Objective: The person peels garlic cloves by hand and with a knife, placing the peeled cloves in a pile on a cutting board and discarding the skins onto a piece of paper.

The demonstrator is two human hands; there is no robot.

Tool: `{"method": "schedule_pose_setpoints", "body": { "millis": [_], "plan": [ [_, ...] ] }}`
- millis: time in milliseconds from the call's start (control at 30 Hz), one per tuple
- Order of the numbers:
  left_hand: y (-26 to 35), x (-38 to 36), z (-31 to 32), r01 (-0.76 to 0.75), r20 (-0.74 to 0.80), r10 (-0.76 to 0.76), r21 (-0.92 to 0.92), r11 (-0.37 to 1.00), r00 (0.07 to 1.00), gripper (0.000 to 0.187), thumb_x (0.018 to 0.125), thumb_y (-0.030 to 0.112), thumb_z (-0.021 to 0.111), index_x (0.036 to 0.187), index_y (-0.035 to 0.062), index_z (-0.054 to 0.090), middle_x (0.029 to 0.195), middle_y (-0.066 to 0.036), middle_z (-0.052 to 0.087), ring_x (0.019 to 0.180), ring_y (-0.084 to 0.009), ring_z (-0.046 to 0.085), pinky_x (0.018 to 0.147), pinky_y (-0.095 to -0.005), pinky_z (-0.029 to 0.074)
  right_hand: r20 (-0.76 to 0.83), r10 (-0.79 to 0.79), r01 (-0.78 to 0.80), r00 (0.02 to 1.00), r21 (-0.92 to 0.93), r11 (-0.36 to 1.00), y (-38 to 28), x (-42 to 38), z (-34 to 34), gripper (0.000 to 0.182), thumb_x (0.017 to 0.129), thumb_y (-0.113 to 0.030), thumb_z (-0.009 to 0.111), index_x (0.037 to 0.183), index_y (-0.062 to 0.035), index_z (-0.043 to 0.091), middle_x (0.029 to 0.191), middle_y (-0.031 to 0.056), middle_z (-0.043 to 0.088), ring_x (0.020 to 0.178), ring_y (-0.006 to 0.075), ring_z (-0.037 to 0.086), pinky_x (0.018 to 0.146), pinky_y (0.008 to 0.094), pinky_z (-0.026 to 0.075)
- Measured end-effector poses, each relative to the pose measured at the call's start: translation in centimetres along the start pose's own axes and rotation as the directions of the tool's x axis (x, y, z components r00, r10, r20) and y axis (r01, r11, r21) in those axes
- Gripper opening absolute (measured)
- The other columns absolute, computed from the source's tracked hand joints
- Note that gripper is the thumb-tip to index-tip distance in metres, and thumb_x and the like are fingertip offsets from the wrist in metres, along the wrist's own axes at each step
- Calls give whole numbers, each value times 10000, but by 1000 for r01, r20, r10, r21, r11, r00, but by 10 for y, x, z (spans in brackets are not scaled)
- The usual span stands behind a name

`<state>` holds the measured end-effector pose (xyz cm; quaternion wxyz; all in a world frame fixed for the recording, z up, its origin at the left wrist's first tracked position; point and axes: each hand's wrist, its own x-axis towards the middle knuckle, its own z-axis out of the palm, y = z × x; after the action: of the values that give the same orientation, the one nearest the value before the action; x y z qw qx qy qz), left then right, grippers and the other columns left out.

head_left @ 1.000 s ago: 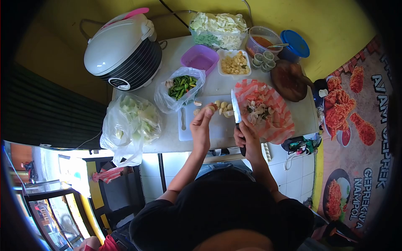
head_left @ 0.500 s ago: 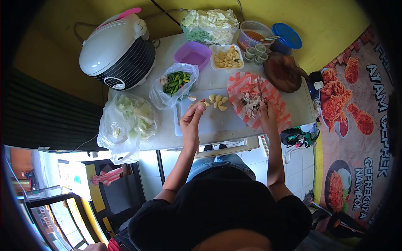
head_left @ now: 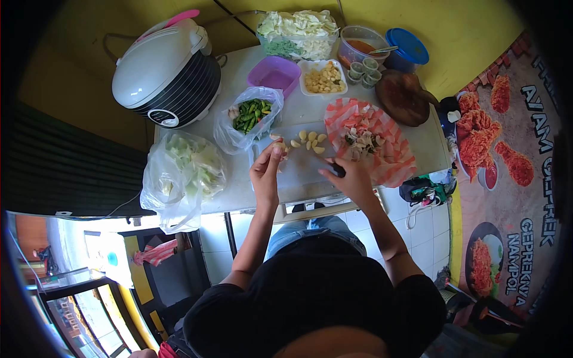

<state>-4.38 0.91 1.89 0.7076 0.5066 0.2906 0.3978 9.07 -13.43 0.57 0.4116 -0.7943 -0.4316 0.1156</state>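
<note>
Pinched between the fingertips of my left hand (head_left: 267,166) is a garlic clove (head_left: 280,145), held above the left part of the white cutting board (head_left: 301,174). My right hand (head_left: 352,180) grips a knife by its dark handle (head_left: 339,170), and the blurred blade points left toward the clove. Several peeled garlic cloves (head_left: 311,141) lie on the board just beyond the knife. To the right, garlic skins (head_left: 363,142) rest on red-and-white checked paper (head_left: 397,156).
Beyond the board stand a bag of green chillies (head_left: 253,116), a purple tub (head_left: 274,71) and a white tray of chopped pieces (head_left: 307,83). A rice cooker (head_left: 161,71) and a bag of greens (head_left: 179,170) are left. A stone mortar (head_left: 403,101) sits right.
My right hand has moved left with the knife, from the checked paper to over the board, close to my left hand. My left hand still holds the clove, slightly lower and left.
</note>
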Motion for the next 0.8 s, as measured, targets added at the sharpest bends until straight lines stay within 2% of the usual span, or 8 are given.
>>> {"method": "schedule_pose_setpoints", "body": {
  "millis": [100,300,400,500,600,633,700,800],
  "plan": [
    [-1,1,-4,4,-12,-4,-22,1000,1000,317,886,225,589,1087,-19,613,924,-35,630,847,-86,541,799,-224,408,48,-14,21,999,-164,986,-2,-1,10,348,744,-397,689,894,-86,648,637,99,613,600,268,621,536,356,467],
    [-3,-1,-5,9,-9,-9,-32,999,1000,309,886,201,589,1102,-20,599,887,-26,622,832,-89,549,795,-227,414,70,55,-39,996,-219,975,-3,-4,13,331,756,-408,670,842,-91,634,631,100,611,596,279,618,530,373,463],
    [-4,-4,-1,4,8,-4,-61,998,1000,291,880,156,593,1111,-20,584,901,-33,621,825,-102,564,794,-238,433,81,65,-49,995,-190,981,5,-3,15,285,794,-362,644,824,-80,621,650,110,614,637,294,623,548,377,462],
    [-11,-4,1,42,62,-36,-101,994,997,255,871,98,589,1098,-18,575,921,-47,619,823,-126,587,796,-257,462,-167,15,1,986,98,995,20,12,2,241,823,-260,636,903,-33,626,734,133,644,677,256,637,630,311,479],
    [-7,-9,11,84,144,-69,-98,992,987,255,871,98,590,1098,-19,575,923,-49,620,822,-124,589,794,-259,463,-278,116,-140,953,-69,988,26,30,-34,267,859,-272,586,1015,-57,609,809,172,631,755,284,627,658,326,475],
    [-4,-10,14,112,165,-97,-86,990,982,250,865,79,592,1094,-22,574,925,-52,623,840,-129,595,805,-265,465,-306,113,-124,945,-19,992,25,31,-39,290,868,-268,576,1067,-58,591,840,165,635,762,255,626,675,314,472],
    [-4,-13,19,84,236,-62,-84,993,970,249,859,58,593,1094,-24,573,927,-54,625,860,-135,599,818,-269,465,-359,111,-87,927,81,993,20,33,-47,349,886,-261,557,1172,-60,557,901,151,642,776,197,625,707,290,466],
    [-5,-13,23,64,309,-32,-95,993,950,220,833,-8,600,1052,-25,580,939,-73,629,893,-146,603,835,-264,468,-24,75,-53,997,497,866,1,22,-45,397,907,-223,530,1250,-25,496,1045,51,595,803,50,507,717,214,417]
  ]
}}
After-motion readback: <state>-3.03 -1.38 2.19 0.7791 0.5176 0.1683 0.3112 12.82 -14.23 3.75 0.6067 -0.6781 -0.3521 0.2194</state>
